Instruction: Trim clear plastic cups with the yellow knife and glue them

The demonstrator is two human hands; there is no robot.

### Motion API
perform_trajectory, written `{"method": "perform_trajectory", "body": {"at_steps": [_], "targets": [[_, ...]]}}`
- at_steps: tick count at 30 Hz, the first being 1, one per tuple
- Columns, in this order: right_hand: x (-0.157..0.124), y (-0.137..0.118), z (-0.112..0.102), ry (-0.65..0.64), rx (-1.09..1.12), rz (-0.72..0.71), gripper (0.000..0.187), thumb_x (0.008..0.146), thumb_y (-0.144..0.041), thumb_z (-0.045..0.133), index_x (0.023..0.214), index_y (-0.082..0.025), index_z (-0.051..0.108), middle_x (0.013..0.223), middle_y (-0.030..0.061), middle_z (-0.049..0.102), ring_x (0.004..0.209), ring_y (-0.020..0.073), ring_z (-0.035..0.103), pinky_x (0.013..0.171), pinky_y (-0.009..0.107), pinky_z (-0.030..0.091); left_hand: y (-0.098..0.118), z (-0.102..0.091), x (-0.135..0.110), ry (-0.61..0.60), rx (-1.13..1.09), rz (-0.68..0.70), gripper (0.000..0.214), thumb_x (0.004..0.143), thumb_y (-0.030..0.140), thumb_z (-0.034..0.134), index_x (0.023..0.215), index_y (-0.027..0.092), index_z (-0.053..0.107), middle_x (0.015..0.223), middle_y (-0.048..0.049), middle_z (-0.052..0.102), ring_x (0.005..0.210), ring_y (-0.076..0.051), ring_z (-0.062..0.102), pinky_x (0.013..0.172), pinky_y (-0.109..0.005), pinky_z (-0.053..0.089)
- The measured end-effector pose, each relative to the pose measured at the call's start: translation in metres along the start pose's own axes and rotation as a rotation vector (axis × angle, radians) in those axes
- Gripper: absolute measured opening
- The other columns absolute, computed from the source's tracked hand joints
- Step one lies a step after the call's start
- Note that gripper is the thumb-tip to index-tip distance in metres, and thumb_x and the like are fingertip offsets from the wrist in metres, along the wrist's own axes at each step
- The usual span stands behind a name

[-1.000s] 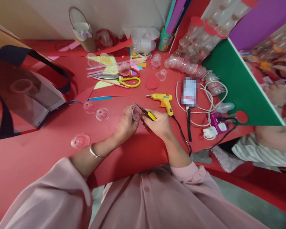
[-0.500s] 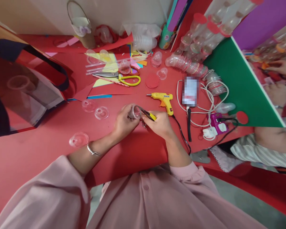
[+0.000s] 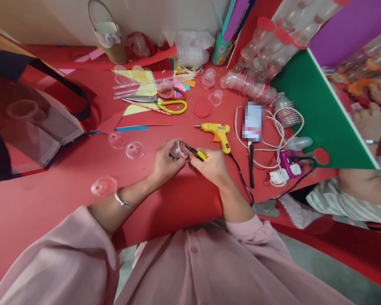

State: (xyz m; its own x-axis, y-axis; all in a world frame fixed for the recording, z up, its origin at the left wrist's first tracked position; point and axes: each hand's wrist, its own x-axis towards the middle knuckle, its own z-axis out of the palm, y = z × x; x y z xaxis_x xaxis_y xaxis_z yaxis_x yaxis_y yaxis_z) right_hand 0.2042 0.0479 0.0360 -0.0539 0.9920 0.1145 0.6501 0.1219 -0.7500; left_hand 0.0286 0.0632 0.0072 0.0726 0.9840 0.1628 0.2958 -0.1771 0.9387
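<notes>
A clear plastic cup (image 3: 177,149) lies tilted in my left hand (image 3: 165,163), its fingers wrapped round the side. The cup's rim faces right, toward my right hand (image 3: 214,166). That hand is closed on a slim yellow-and-black cutter (image 3: 199,153), whose dark end meets the rim. Fingers hide part of the tool and whatever small thing shows below it. Just beyond my right hand rests a yellow glue gun (image 3: 220,132). To the left of my left hand are clear plastic domed lids (image 3: 135,150).
Scissors (image 3: 171,106), clear straws and paper scraps lie farther back. A phone (image 3: 253,120) and white cables sit at the right, near a purple power adapter (image 3: 290,165). A bag (image 3: 51,140) stands left. Behind the green divider (image 3: 330,114) are a co-worker's hands.
The cup has tipped so its rim turns more to the right. My hands have barely shifted. Beyond the divider, the co-worker's hands have moved.
</notes>
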Motion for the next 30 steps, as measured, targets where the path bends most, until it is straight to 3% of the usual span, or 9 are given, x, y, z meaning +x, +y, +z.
{"method": "perform_trajectory", "body": {"at_steps": [3,6,9,11,17,25,30], "targets": [[0.0006,-0.0004,-0.0027,-0.037,0.087,0.044,0.023,0.09,-0.031,0.069,0.07,-0.022,0.073,0.065,-0.0009,0.072,0.062,0.0151,0.066,0.066,0.026,0.049,0.0015,0.0001,0.0002,-0.02,-0.052,-0.043,0.024,0.078,0.027,0.075,0.099,0.018,0.069,0.083,-0.0007,0.07,0.067,-0.012,0.059,0.061,-0.023,0.046],[0.0005,0.0005,-0.0041,0.001,0.177,0.053,0.012,0.089,-0.034,0.072,0.088,-0.024,0.079,0.082,0.0003,0.08,0.076,0.0177,0.074,0.076,0.029,0.057,-0.0002,0.0005,-0.0002,-0.017,-0.069,-0.071,0.031,0.077,0.03,0.077,0.104,0.018,0.068,0.085,-0.0004,0.07,0.068,-0.011,0.059,0.061,-0.022,0.046],[-0.0002,0.0021,-0.0032,0.01,0.252,0.031,0.025,0.085,-0.033,0.076,0.108,-0.026,0.078,0.102,0.0018,0.083,0.089,0.0199,0.078,0.085,0.032,0.062,-0.0031,0.0005,-0.0003,-0.023,-0.049,-0.068,0.036,0.076,0.029,0.077,0.109,0.018,0.069,0.09,-0.0011,0.072,0.068,-0.011,0.059,0.062,-0.022,0.047],[-0.0008,0.0027,-0.0021,-0.007,0.278,0.031,0.029,0.084,-0.033,0.077,0.112,-0.027,0.077,0.106,0.0017,0.083,0.091,0.0199,0.079,0.086,0.033,0.063,-0.0047,0.0003,-0.0001,-0.028,-0.029,-0.055,0.035,0.075,0.028,0.076,0.108,0.018,0.069,0.089,-0.0008,0.072,0.067,-0.011,0.058,0.062,-0.022,0.046],[-0.001,0.0029,-0.0006,-0.008,0.221,0.082,0.027,0.087,-0.038,0.075,0.112,-0.027,0.078,0.099,0.002,0.083,0.088,0.0206,0.079,0.086,0.034,0.063,-0.0065,0.0007,0.0,-0.036,-0.001,-0.019,0.033,0.078,0.03,0.076,0.107,0.018,0.07,0.087,-0.0013,0.071,0.067,-0.011,0.057,0.061,-0.022,0.045],[-0.0002,-0.0018,0.001,0.033,0.156,0.016,0.024,0.086,-0.032,0.072,0.108,-0.026,0.08,0.096,0.0025,0.084,0.084,0.0198,0.078,0.085,0.033,0.062,-0.0052,0.0001,-0.0007,-0.03,-0.024,-0.008,0.028,0.078,0.024,0.075,0.105,0.018,0.071,0.088,-0.0014,0.073,0.072,-0.012,0.061,0.064,-0.022,0.048],[-0.0013,-0.0037,0.002,0.051,0.148,0.095,0.023,0.085,-0.037,0.072,0.103,-0.024,0.08,0.086,0.0018,0.082,0.073,0.0183,0.075,0.077,0.031,0.061,-0.0029,0.0,-0.0002,-0.034,-0.091,-0.029,0.031,0.078,0.027,0.076,0.107,0.017,0.072,0.089,-0.0016,0.073,0.071,-0.012,0.061,0.063,-0.021,0.048]]}}
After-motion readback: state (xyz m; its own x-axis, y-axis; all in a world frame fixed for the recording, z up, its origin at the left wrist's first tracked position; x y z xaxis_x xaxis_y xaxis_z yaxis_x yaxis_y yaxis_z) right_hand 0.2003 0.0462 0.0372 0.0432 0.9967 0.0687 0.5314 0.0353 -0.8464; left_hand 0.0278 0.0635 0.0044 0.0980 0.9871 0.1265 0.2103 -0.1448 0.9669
